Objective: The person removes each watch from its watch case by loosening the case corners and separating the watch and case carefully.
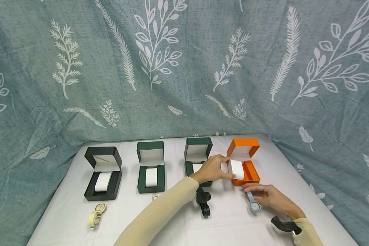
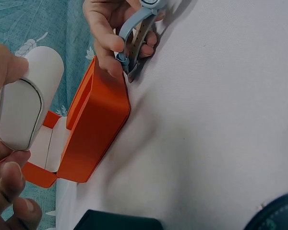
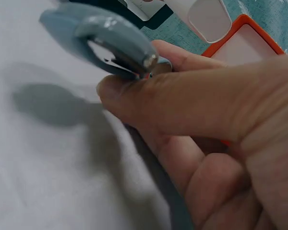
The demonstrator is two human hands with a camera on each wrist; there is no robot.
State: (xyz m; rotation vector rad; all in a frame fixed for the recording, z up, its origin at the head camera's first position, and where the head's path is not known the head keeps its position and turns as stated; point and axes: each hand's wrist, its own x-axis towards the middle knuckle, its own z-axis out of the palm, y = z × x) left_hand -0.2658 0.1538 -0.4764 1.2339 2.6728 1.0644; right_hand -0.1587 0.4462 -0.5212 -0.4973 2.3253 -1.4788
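My left hand pinches a white watch cushion between thumb and fingers, over the left side of the open orange watch box. In the left wrist view, the cushion is held clear of the box's orange wall. Near the box's front right corner, my right hand grips a light blue wristwatch by its strap, dial end hanging toward the front. Close up in the right wrist view, the watch looks blurred and the thumb presses on it.
To the left stand two open green watch boxes and a black one, each with a white cushion. A black watch lies under my left forearm. A cream-gold watch lies at front left. Leaf-patterned cloth hangs behind.
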